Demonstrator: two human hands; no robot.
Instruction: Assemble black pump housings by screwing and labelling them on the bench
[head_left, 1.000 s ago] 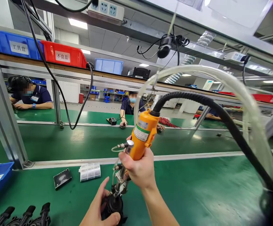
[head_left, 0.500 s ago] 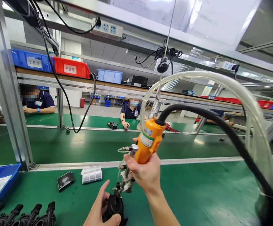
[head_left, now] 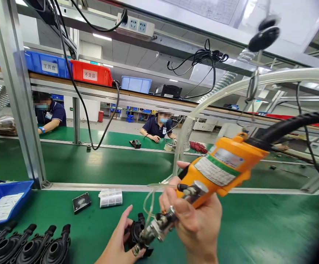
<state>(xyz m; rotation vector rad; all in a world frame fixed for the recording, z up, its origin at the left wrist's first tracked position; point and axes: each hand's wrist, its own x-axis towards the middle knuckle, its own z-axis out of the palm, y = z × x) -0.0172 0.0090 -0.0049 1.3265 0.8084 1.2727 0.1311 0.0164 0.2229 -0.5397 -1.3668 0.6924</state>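
The green bench top lies under my work. Nearest me, my left hand grasps a black housing between thumb and fingers, low at the front of the view. My right hand is wrapped round an orange tool, slanted so its metal nose crosses in front of the housing, close to my thumb; whether they touch I can't tell. A slip of the tool could nip that thumb, and a loose left grip could let the housing twist. The thick black hose might drag the tool off line.

More housings stand in a row at left, limiting room there; the right side is open. Farther off, a black box and label roll sit short of the metal rail, the bench's far edge.
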